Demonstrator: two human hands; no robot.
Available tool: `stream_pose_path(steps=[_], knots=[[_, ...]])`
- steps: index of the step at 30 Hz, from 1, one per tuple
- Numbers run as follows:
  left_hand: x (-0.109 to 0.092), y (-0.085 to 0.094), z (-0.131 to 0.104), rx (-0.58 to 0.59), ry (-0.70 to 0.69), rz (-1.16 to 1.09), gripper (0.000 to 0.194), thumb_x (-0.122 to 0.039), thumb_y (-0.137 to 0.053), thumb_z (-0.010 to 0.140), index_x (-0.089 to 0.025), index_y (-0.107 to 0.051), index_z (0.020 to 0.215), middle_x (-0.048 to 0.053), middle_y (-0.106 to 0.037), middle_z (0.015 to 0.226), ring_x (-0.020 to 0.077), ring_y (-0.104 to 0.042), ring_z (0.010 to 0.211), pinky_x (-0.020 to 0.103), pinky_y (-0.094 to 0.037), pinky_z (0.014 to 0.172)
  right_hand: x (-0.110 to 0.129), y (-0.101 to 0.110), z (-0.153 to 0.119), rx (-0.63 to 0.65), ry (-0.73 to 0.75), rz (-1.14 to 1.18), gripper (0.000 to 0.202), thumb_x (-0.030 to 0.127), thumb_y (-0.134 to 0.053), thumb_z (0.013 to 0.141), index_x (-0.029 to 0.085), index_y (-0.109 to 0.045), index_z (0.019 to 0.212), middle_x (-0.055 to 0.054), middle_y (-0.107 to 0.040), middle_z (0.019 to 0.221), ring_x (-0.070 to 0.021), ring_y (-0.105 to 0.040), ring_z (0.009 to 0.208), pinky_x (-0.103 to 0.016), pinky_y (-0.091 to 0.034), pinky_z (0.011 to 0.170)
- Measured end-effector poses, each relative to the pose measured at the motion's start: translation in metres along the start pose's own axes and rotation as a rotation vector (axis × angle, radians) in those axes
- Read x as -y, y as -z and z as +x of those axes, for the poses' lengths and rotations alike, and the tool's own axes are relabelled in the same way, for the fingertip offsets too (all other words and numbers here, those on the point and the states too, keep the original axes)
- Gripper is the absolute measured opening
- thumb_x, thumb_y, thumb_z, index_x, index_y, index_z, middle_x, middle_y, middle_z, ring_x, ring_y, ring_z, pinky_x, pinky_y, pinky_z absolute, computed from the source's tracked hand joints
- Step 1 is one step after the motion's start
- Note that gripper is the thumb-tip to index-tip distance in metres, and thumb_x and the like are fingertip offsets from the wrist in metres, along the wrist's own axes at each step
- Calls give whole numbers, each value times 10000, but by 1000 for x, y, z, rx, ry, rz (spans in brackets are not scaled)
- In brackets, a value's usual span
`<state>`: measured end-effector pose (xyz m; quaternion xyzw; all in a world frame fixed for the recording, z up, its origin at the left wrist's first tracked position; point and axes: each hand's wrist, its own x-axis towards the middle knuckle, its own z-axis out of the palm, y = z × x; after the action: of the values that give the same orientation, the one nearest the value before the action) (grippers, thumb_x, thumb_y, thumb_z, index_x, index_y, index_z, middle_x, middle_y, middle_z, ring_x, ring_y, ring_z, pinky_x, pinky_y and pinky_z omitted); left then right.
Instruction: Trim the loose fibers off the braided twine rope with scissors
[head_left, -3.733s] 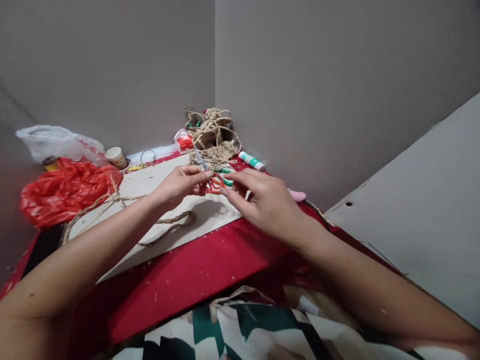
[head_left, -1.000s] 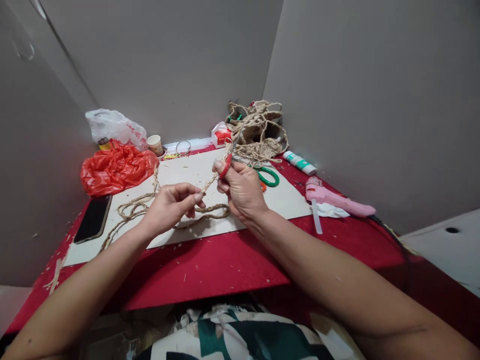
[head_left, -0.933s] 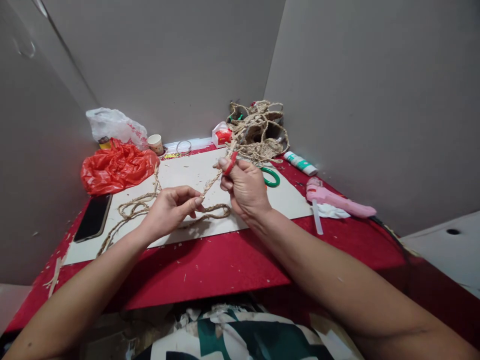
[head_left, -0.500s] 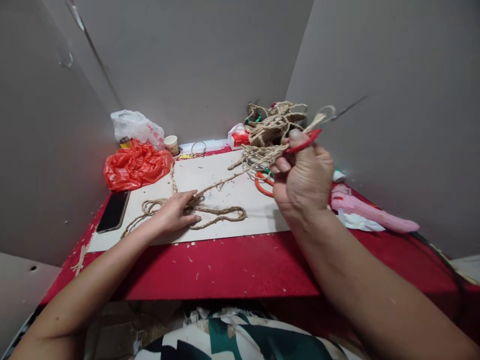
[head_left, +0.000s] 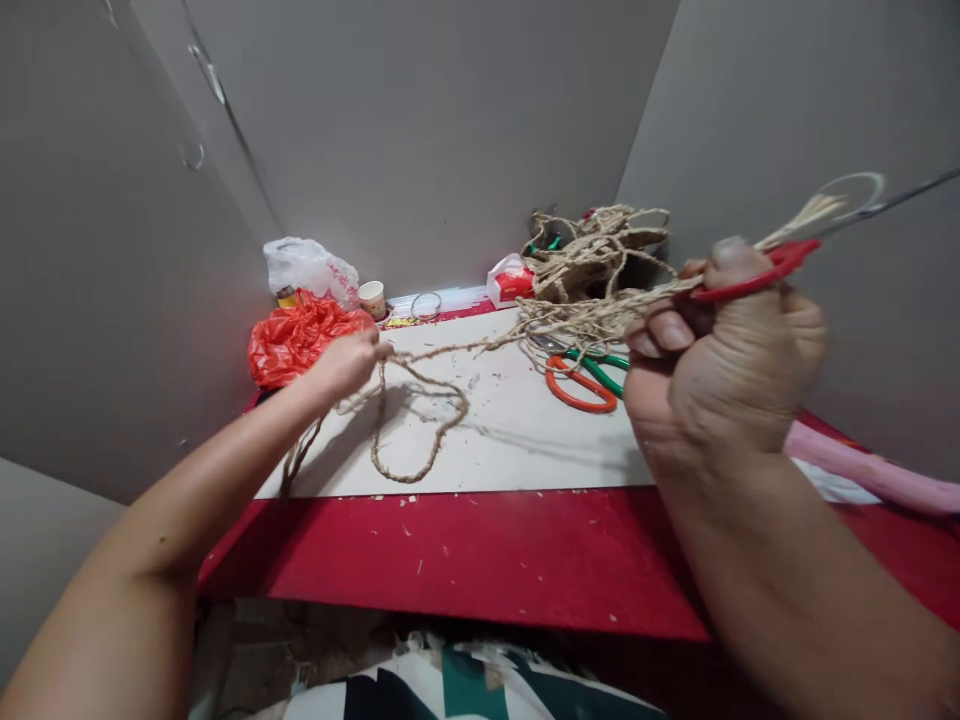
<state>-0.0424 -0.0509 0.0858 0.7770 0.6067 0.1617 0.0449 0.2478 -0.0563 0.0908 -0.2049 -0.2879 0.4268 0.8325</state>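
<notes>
My left hand (head_left: 349, 365) is raised over the white board, its fingers closed on a brown twisted rope (head_left: 442, 350). A loop of that rope hangs below it, and loose ends trail behind the wrist. From there the rope runs fairly straight toward my right hand (head_left: 731, 350). That hand is closed around a bundle of pale strands (head_left: 652, 295) and a red-handled tool (head_left: 780, 272) with a thin metal end pointing right. The tool's exact kind I cannot make out. Scissors with orange and green handles (head_left: 581, 400) lie on the board, left of my right hand, partly under strands.
A heap of tan rope (head_left: 600, 250) sits at the back right, beside a red-and-white tissue pack (head_left: 510, 282). At the back left are a red plastic bag (head_left: 289, 340), a white bag (head_left: 307, 265) and a paper cup (head_left: 372, 298). A pink object (head_left: 870, 465) lies far right.
My left hand has lifted off the board with the rope, drawing up the loop that lay flat. My right hand has moved right with the strands and red-handled tool. The view has shifted.
</notes>
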Motion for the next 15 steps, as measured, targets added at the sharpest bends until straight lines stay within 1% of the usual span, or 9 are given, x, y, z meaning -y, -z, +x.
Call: stream_pose_path(steps=[3,5,7,8,9,10,11,13,15], knots=[[2,53,36,-150,-36,95,132,-158,-482,875,-144,-609,904,95,-545,927,273,-476,1075,389,-326,946,-2,-1,-4,10,-2,-10,218,186,-665,701,177,-497,562,61,-477,548,-20,-312,350,-230,-152,366],[2,86,56,-364,-132,216,112,-169,-493,884,-138,-590,931,97,-543,944,264,-451,1099,401,-318,956,-5,-2,-7,30,-30,-25,220,205,-702,656,172,-504,565,60,-473,543,-22,-317,350,-229,-158,365],[3,108,69,-475,-164,209,113,-215,-487,911,-150,-569,954,87,-554,926,230,-437,1086,360,-349,923,-10,-3,-11,51,-59,-41,222,205,-717,625,168,-507,565,61,-479,545,-23,-325,356,-221,-169,365],[3,113,71,-497,-153,194,109,-229,-481,918,-167,-563,954,75,-554,909,216,-437,1076,329,-361,902,-12,-3,-12,56,-64,-45,229,203,-726,612,166,-505,561,62,-481,544,-23,-328,362,-215,-173,364],[5,113,71,-477,-133,185,117,-231,-466,928,-170,-559,962,66,-551,900,200,-433,1066,307,-363,891,-14,-4,-14,58,-65,-48,250,202,-739,595,165,-497,548,64,-474,532,-23,-328,365,-209,-173,359],[7,109,69,-436,-104,182,124,-222,-453,933,-169,-561,965,57,-547,891,188,-436,1052,291,-360,885,-15,-4,-15,62,-66,-53,271,203,-753,582,165,-488,538,67,-464,518,-23,-329,365,-205,-173,354],[10,101,65,-352,-65,190,145,-209,-431,938,-167,-567,968,51,-542,889,179,-442,1039,283,-354,887,-16,-5,-16,67,-76,-60,286,210,-766,572,165,-486,532,68,-455,506,-24,-332,361,-203,-174,347],[18,77,51,-236,-25,191,122,-178,-477,901,-167,-598,892,38,-547,828,173,-500,933,288,-369,848,-16,-5,-19,87,-119,-80,306,228,-787,562,161,-490,528,68,-448,496,-25,-339,354,-200,-191,341],[26,48,33,-113,28,173,92,-195,-579,837,-165,-601,753,19,-544,690,165,-535,770,289,-402,760,-16,-6,-22,116,-162,-94,294,238,-799,558,149,-519,541,54,-483,523,-25,-355,364,-197,-207,344]])
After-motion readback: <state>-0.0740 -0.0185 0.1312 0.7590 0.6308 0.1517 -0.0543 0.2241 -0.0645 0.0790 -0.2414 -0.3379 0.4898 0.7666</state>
